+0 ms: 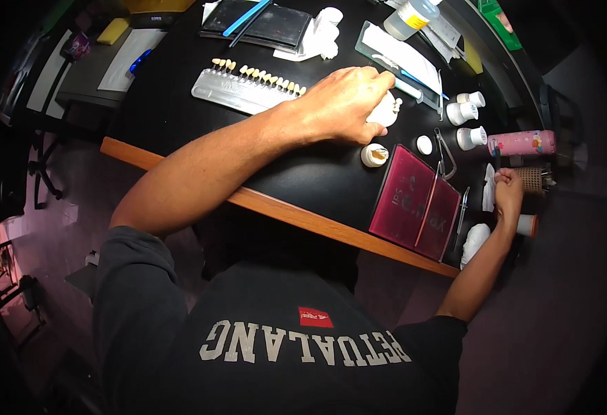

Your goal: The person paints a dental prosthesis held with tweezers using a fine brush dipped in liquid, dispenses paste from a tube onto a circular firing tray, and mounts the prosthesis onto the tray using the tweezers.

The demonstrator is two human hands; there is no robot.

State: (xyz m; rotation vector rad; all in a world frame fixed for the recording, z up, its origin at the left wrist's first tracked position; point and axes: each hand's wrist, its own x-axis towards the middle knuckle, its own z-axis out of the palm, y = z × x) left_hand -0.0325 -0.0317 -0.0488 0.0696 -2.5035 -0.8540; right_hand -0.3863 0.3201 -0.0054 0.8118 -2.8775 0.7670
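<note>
My left hand (345, 104) reaches across the black table, its fingers curled round a white dental model (386, 112) that shows small teeth on its right side. Part of the model is hidden under the palm. Just below the hand stands a small open jar (374, 155). At the right, my right hand (509, 188) has its fingers pinched together beside a white tissue (489, 187). What they hold is too small to make out; a thin dark piece shows above them. Left of my left forearm lies a tooth shade guide (248, 90) with several tooth tabs.
A dark red case (414, 200) lies near the wooden table edge (303, 218). Several small bottles (463, 113), a pink bottle (523, 142) and a woven tool holder (528, 180) line the right. A glass slab (400, 66) and a clear bottle (411, 19) are behind.
</note>
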